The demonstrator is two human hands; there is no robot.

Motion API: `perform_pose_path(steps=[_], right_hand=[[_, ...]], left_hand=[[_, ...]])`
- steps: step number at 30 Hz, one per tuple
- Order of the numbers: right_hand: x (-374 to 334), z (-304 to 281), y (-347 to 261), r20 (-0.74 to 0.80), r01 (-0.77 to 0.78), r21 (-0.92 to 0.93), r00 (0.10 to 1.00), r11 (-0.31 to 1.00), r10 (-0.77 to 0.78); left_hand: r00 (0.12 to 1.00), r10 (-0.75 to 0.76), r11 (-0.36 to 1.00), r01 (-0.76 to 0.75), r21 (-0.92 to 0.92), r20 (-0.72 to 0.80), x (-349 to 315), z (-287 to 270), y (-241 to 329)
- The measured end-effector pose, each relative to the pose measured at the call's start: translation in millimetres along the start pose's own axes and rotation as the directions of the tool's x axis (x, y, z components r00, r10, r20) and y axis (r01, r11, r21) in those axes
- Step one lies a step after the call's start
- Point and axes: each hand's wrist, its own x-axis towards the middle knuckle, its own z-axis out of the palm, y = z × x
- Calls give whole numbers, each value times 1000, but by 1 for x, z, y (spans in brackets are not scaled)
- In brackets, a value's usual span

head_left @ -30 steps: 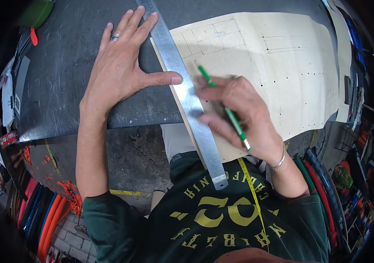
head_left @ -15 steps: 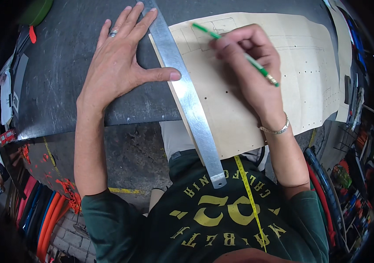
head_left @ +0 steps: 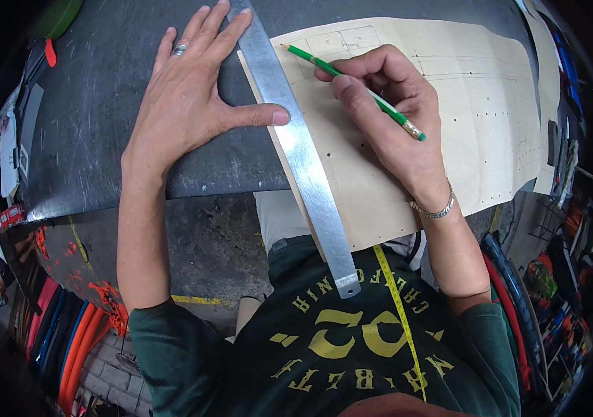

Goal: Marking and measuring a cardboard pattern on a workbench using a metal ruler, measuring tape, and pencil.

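Note:
My left hand (head_left: 185,111) lies spread out, its fingertips and thumb pressing on a long metal ruler (head_left: 303,160). The ruler runs slantwise along the left margin of a large beige pattern sheet (head_left: 449,139), and its near end sticks out past the table toward my shirt. Between the thumb and fingers of my right hand (head_left: 404,142) is a green pencil (head_left: 302,55). Its tip is at the sheet's upper left, close beside the ruler. Drawn lines and small holes mark the sheet. Part of the sheet is hidden under my right hand.
The sheet rests on a dark, scratched table (head_left: 81,153) and overhangs its near edge. A yellow measuring tape (head_left: 400,306) hangs down over my shirt. Rolls of coloured material (head_left: 77,347) stand at the lower left, with more rolls (head_left: 519,313) at the right. A green round object (head_left: 60,17) is at the upper left.
My right hand has brought the pencil tip left and slightly down, nearer the ruler. My left hand and the ruler have barely shifted.

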Motion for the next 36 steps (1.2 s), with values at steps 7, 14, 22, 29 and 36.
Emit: perform_pose_path(steps=[7, 14, 22, 29, 36], right_hand=[[1, 2, 3, 33, 66, -99, 997, 993, -63], [1, 5, 4, 47, 133, -128, 991, 983, -128], [-38, -10, -18, 124, -97, -126, 986, 987, 113], [-58, -14, -26, 127, -207, -69, 968, 976, 215], [-57, -19, -21, 133, -192, -38, 972, 981, 196]], left_hand=[[998, -50, 994, 53, -94, 36, 0, -9, 4], [996, -65, 995, 69, -69, 58, 0, -10, 8], [998, -51, 996, 53, -77, 27, -1, -3, 3], [999, -41, 996, 40, -82, -10, -2, 2, 1], [998, 2, 983, -14, -183, -64, -3, 6, -2]])
